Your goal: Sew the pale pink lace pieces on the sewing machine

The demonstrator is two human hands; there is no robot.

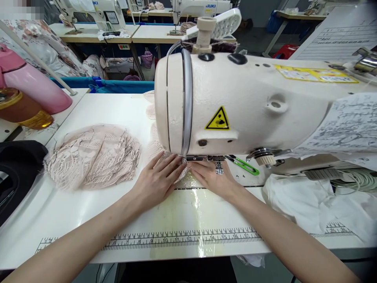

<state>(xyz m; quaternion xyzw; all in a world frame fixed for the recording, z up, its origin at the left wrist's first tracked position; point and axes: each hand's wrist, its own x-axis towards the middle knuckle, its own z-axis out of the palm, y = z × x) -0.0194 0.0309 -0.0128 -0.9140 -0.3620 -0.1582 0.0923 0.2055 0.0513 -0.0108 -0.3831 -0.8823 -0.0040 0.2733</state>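
Note:
My left hand (156,177) lies palm down with its fingers stretched over pale pink lace fabric (156,146) at the needle area of a white sewing machine (250,110). From the other side, my right hand (213,177) reaches in, its fingers stretched flat against the edge of the lace; the machine's metal parts hide some of them. The lace runs back behind the machine head, which covers much of it. Just beyond my right hand, green thread snips (244,165) rest on the machine bed.
A heap of pink lace pieces (94,157) lies to the left. White cloth (297,200) sits at the right, beside a coil of pale cord (356,179). A pink bottle (35,80) and an amber jar (25,110) stand far left. A printed ruler (176,239) runs along the front edge.

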